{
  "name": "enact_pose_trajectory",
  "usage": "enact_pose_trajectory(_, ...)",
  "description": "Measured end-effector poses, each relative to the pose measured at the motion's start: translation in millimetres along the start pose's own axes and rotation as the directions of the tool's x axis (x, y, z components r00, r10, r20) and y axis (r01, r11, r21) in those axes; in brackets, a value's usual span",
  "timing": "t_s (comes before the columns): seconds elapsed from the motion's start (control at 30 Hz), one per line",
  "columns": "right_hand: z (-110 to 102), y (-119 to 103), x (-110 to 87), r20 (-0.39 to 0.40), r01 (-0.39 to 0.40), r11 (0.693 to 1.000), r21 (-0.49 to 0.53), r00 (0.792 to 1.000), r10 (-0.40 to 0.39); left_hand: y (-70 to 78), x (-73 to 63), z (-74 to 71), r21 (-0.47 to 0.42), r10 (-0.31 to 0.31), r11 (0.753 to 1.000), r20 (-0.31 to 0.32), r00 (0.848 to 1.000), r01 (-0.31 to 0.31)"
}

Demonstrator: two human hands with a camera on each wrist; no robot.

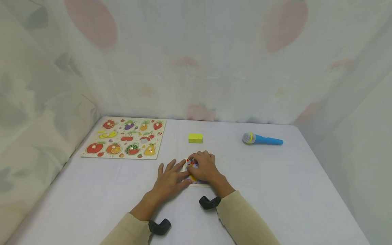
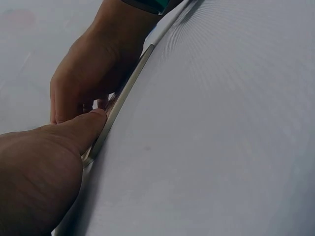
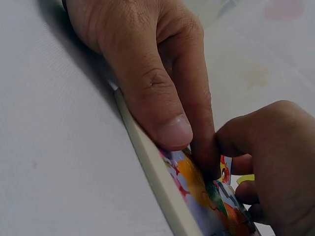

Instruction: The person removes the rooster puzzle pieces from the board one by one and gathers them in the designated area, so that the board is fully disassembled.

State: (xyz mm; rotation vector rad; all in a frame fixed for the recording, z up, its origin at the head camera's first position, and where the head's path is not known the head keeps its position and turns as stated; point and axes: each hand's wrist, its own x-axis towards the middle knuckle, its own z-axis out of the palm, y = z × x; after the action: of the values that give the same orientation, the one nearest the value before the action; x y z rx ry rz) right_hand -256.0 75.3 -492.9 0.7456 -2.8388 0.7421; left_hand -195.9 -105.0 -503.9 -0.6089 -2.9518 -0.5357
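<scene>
A small jigsaw puzzle [image 1: 200, 185] with a pale frame and a colourful cartoon picture lies on the white table in front of me. My left hand [image 1: 169, 182] spreads its fingers at the puzzle's left side, with thumb and index fingertips resting on the picture. Over the puzzle, my right hand [image 1: 204, 166] curls its fingers and pinches a red and yellow puzzle piece [image 3: 226, 168] at the picture's surface. The right hand covers much of the puzzle. In the left wrist view, the left thumb [image 2: 86, 128] lies along the frame's edge.
A fruit peg puzzle board [image 1: 144, 143] lies at the back left. Behind the hands sits a yellow block [image 1: 195, 138], and a blue toy microphone [image 1: 264, 139] lies at the back right. Patterned cloth [image 1: 196, 78] hangs along the table's back and sides.
</scene>
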Motion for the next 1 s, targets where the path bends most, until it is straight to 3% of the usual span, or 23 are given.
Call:
enact_pose_trajectory(0.4,-1.1,0.6,1.3,-0.005,-0.002,0.997,0.083,1.000,0.003,0.9,-0.2,-2.2,-0.013,0.002,1.000,0.001,1.000,-0.002)
enact_pose_trajectory(1.0,1.4,8.1,-2.4,-0.110,0.088,0.980,0.177,0.991,-0.069,-0.7,-1.4,-0.2,0.000,0.014,1.000,-0.010,1.000,-0.014)
